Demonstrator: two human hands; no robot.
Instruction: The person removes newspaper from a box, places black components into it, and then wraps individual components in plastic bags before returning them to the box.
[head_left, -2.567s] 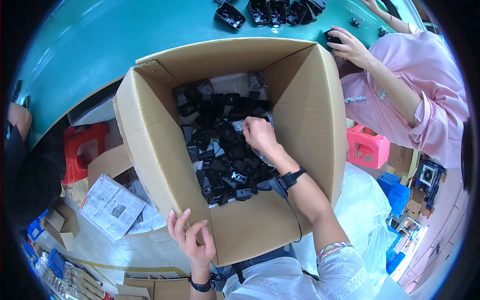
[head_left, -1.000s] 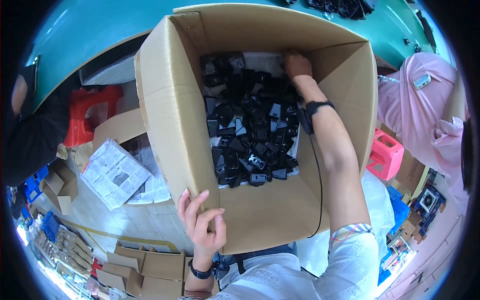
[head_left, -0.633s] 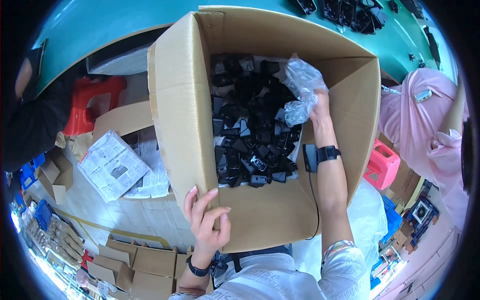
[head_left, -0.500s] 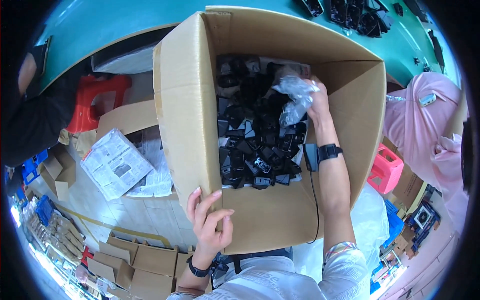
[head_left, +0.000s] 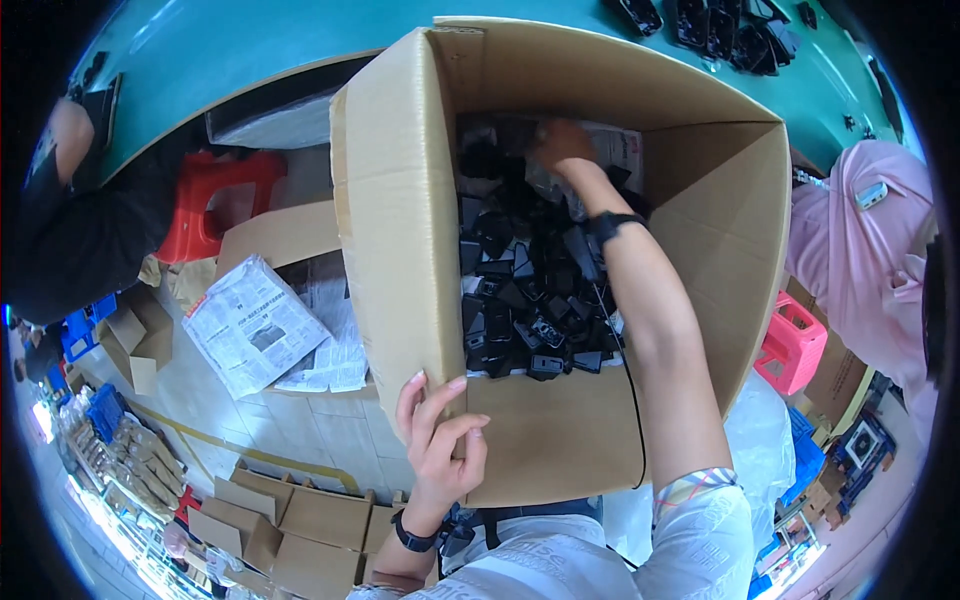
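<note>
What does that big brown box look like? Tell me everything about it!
The cardboard box is large, plain brown and open at the top, with its flaps standing up. It is partly filled with a heap of small black parts. The left hand grips its near corner, fingers over the edge. The right hand reaches deep inside at the far wall, touching clear plastic. It stands beside a green table.

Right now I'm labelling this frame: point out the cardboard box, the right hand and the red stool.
cardboard box (head_left: pixel 385 230), head view, left outer wall.
right hand (head_left: pixel 562 143), head view, back of hand.
red stool (head_left: pixel 205 195), head view, seat top.
</note>
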